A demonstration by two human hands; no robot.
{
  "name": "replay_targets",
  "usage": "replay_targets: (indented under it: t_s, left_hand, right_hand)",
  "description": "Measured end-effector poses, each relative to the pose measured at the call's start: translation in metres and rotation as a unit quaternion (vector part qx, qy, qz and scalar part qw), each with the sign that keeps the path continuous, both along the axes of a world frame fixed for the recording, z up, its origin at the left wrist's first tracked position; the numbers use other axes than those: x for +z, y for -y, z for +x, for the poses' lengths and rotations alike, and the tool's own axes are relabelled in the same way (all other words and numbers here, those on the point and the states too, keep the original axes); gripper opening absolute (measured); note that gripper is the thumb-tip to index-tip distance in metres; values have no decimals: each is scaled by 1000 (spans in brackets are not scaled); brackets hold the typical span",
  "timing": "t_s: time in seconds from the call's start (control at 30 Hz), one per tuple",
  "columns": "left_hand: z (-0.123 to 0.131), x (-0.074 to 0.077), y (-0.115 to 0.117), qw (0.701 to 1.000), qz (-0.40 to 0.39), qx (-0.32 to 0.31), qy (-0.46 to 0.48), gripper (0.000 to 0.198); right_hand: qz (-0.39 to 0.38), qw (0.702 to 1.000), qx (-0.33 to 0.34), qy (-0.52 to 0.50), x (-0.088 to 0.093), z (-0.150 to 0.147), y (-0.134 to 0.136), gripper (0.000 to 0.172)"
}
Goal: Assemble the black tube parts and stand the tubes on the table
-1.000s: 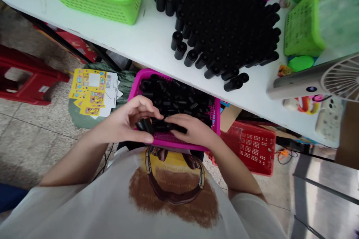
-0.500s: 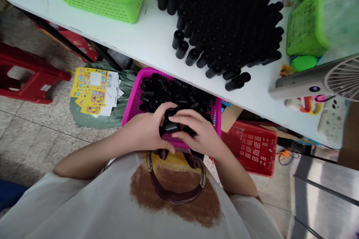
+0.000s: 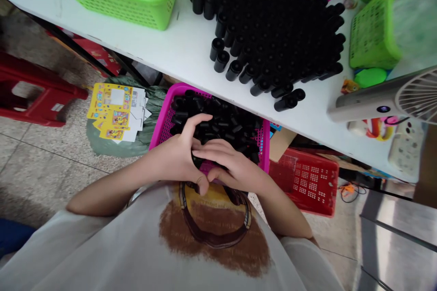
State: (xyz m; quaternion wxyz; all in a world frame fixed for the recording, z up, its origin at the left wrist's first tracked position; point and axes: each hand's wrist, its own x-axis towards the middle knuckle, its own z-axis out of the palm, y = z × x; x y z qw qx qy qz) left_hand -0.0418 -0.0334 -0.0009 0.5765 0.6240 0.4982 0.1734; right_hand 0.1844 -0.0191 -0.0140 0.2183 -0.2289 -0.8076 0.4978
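Note:
Over the near side of a magenta basket (image 3: 156, 127), my two hands meet with the fingertips close together. The basket holds many loose black cylindrical pieces (image 3: 221, 123). My left hand (image 3: 175, 158) is curled, its index finger stretched out above the basket and its thumb pointing down by my shirt. Across its palm reach the fingers of my right hand (image 3: 234, 163), bent and close together, with the thumb below. A dark bit shows between the hands, but the fingers hide most of it, so what they hold cannot be made out.
Many black cylinders (image 3: 246, 72) stand upright on the white table (image 3: 136, 50). Green baskets (image 3: 146, 11) sit at the table's left and right, near a handheld fan (image 3: 362, 102). Below are a red crate (image 3: 307, 182), a red stool (image 3: 37, 93) and yellow printed cards (image 3: 114, 109).
The black cylinder seen between my hands is now covered by my fingers. My right fingers have moved left into my left palm. My left index finger has lifted and straightened.

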Motion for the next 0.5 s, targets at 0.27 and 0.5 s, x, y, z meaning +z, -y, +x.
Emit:
replay_targets:
  t_s: [0.27, 0.5]
  left_hand:
    - [1, -13, -9, 969, -81, -2, 233, 143]
    - [-31, 0, -34, 975, 127, 80, -164, 65]
  right_hand:
    - [73, 997, -8, 29, 0, -8, 2, 43]
    - [314, 872, -331, 177, -2, 38, -32, 23]
